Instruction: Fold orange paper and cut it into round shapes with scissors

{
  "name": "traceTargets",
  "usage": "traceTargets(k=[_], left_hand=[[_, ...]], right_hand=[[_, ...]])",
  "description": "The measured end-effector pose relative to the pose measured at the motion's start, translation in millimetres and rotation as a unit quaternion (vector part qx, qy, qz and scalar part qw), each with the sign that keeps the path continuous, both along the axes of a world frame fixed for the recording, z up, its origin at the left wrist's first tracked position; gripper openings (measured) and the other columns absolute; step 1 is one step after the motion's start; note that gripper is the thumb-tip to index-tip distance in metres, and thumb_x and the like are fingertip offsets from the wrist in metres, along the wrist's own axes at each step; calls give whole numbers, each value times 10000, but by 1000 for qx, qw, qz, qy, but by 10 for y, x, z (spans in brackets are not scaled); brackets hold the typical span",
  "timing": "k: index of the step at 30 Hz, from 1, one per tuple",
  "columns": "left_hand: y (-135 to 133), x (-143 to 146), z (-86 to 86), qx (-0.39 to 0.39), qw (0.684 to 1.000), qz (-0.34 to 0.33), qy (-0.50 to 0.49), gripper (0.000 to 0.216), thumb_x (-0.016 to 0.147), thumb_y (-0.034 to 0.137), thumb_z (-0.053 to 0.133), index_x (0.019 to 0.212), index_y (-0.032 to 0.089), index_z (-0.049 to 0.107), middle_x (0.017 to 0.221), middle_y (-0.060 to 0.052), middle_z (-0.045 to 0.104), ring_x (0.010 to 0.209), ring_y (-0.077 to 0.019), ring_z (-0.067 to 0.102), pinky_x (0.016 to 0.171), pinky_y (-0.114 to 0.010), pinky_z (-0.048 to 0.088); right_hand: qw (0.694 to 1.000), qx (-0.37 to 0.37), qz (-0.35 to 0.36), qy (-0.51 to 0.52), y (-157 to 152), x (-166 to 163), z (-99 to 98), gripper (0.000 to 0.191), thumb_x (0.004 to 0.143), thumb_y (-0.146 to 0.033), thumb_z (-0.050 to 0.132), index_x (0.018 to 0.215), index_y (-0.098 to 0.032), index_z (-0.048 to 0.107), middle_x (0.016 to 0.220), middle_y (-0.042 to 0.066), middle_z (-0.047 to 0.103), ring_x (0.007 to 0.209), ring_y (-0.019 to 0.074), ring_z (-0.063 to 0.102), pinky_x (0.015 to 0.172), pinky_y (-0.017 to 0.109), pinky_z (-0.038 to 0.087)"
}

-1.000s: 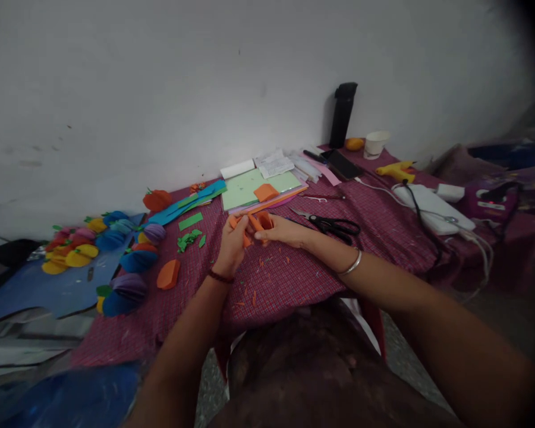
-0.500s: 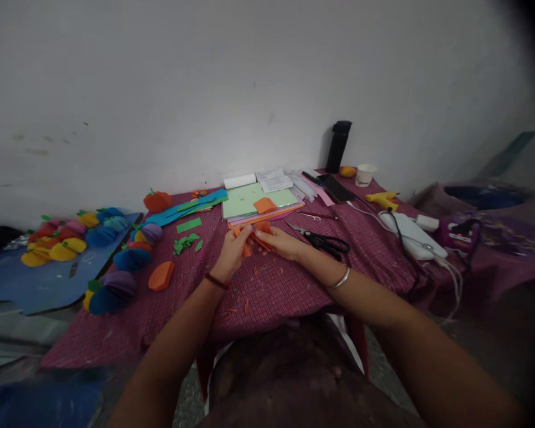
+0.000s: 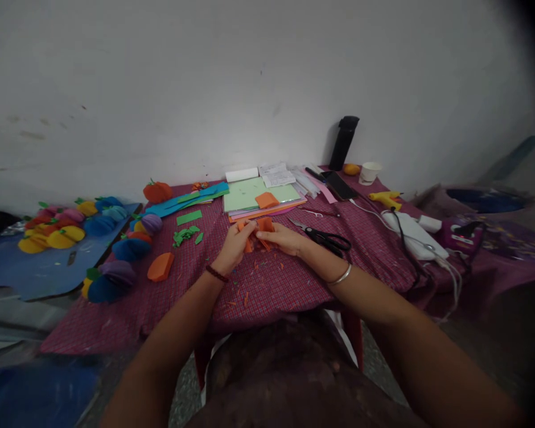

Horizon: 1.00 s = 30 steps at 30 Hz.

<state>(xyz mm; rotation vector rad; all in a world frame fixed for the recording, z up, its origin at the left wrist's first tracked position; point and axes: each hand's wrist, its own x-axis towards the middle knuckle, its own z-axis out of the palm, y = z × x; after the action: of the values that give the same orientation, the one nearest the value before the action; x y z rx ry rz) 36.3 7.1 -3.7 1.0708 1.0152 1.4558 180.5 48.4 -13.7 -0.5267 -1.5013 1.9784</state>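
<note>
Pieces of orange paper are gripped between my two hands, above the front middle of the checked tablecloth. My left hand pinches them from the left and my right hand from the right, thumbs close together. How the pieces are folded is partly hidden by the fingers. Just beyond the hands, an orange paper piece lies on a stack of coloured sheets. Black-handled scissors rest right of my right hand. Left of my left hand lie green paper scraps and an orange folded stack.
Paper fruit ornaments stand along the left, more on a blue board. At the back right are a black bottle, a paper cup and a phone. A yellow glue gun and a white power strip trail cables.
The orange paper between my hands has opened out, showing more of its surface between the thumbs. The camera view has shifted slightly. Other things on the table stay put.
</note>
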Motion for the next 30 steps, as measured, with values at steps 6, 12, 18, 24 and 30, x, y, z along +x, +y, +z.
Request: traceTargets(k=[6, 12, 18, 24, 30], left_hand=[[5, -20, -13, -6, 1000, -16, -2, 249, 704, 377, 687, 743, 159, 573, 523, 67, 497, 390, -55, 429, 385, -181, 354], [37, -55, -48, -2, 999, -3, 46, 318, 661, 199, 643, 974, 172, 592, 592, 67, 545, 382, -59, 447, 368, -181, 349], [16, -32, -34, 41, 995, -1, 94, 424, 686, 227, 690, 1093, 174, 586, 611, 70, 530, 410, -58, 440, 396, -180, 356], [37, -119, 19, 68, 994, 78, 43, 385, 662, 208, 667, 1038, 166, 600, 764, 16, 600, 601, -95, 563, 571, -205, 457], [64, -222, 51, 92, 938, 227, 246, 325, 643, 108, 551, 952, 161, 636, 724, 12, 588, 555, -108, 482, 527, -220, 378]], right_hand=[[999, -24, -25, 16, 50, -19, -66, 297, 694, -320, 751, 898, -142, 629, 794, 27, 696, 718, 145, 644, 690, 259, 524], [999, -13, -46, 19, 73, -38, -65, 200, 654, -171, 629, 852, -147, 618, 786, 32, 702, 706, 154, 647, 696, 267, 515], [996, 40, -81, 4, 68, -57, -58, 359, 604, -93, 583, 955, -169, 594, 824, -1, 688, 675, 131, 624, 631, 235, 494], [990, -2, -141, -9, 74, -86, -51, 346, 605, -61, 496, 922, -170, 578, 767, 5, 688, 630, 141, 626, 661, 286, 535], [983, -36, -174, -51, 83, -72, -39, 99, 739, -141, 567, 816, -178, 518, 667, -6, 643, 600, 124, 625, 586, 247, 540]])
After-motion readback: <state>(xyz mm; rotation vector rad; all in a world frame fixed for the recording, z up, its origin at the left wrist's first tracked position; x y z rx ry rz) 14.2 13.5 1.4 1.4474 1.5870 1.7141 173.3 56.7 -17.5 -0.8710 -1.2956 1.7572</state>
